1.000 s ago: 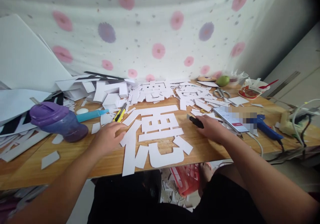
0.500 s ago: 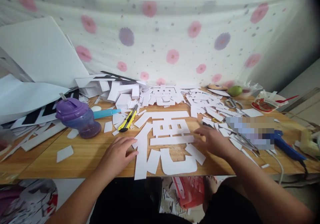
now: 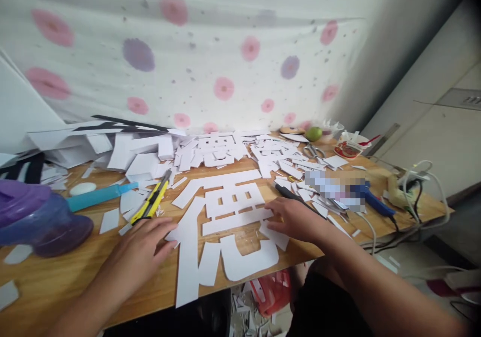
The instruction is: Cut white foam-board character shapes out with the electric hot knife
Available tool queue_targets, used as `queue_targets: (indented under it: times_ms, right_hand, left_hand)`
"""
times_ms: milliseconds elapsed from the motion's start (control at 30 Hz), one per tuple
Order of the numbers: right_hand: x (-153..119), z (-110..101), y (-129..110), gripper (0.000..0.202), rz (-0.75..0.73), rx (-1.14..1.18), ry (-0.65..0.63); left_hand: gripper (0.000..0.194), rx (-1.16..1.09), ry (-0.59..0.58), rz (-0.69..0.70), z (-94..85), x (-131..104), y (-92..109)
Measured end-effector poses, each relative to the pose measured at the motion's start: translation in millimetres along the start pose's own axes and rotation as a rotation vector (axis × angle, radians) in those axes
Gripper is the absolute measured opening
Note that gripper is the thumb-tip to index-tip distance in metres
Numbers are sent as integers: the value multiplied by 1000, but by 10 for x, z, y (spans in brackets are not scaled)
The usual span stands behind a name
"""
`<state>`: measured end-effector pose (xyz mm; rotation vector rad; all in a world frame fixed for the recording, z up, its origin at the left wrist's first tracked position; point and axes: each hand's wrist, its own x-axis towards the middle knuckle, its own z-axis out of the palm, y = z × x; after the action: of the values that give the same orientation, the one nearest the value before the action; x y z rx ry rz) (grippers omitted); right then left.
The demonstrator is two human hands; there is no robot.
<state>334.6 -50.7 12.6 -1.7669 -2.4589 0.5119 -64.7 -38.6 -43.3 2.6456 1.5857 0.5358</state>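
at left, between the purple cup (image 3: pixel 56 227) and our left hand (image 3: pixel 145 242), we have bare table (image 3: pixel 154 282); the hand's fingers are loosely spread, visibly holding nothing, near the yellow cutter (image 3: pixel 153 197). mid-table lies our white cut-out character (image 3: pixel 233 220), its long left stroke reaching the near edge. our right hand (image 3: pixel 295 218) bends over its right side; we cannot tell if it grips.

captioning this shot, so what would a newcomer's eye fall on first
Probably the big white cut-out character on the table, between the left hand and right hand. Next, likely the purple-lidded bottle at the picture's left edge and the yellow cutter beyond the left hand. A flower-patterned cloth hangs behind.
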Motion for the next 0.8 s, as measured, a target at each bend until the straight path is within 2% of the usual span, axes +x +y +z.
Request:
queue_targets:
  times_ms: [100, 200, 233, 300, 433, 500, 600, 733, 800]
  right_hand:
    - [-15, -24, 34, 39, -5, 47, 18]
    - [-8, -59, 91, 28, 17, 92, 65]
    - [1, -74, 114, 23, 34, 113, 93]
    - [30, -111, 161, 18, 75, 146, 163]
    - [197, -192, 233, 16, 63, 87, 263]
    - [374, -226, 250, 19, -15, 33, 273]
    - [763, -256, 240, 30, -121, -79, 201]
    - [1331, -259, 175, 50, -164, -171, 68]
    - [1531, -256, 135, 53, -163, -204, 17]
  left_hand:
    - [39, -3, -14, 68, 7, 199, 49]
    - [35, -18, -106, 171, -6, 457, 271]
    - [35, -17, -174, 208, -13, 550, 356]
    - [38, -31, -230, 248, -12, 723, 501]
    - [45, -73, -241, 266, 78, 918, 600]
    - [47, -94, -234, 261, 133, 919, 575]
    - [47, -127, -218, 263, 170, 857, 524]
    - [41, -150, -182, 242, 161, 805, 496]
    - [34, -157, -145, 228, 161, 816, 477]
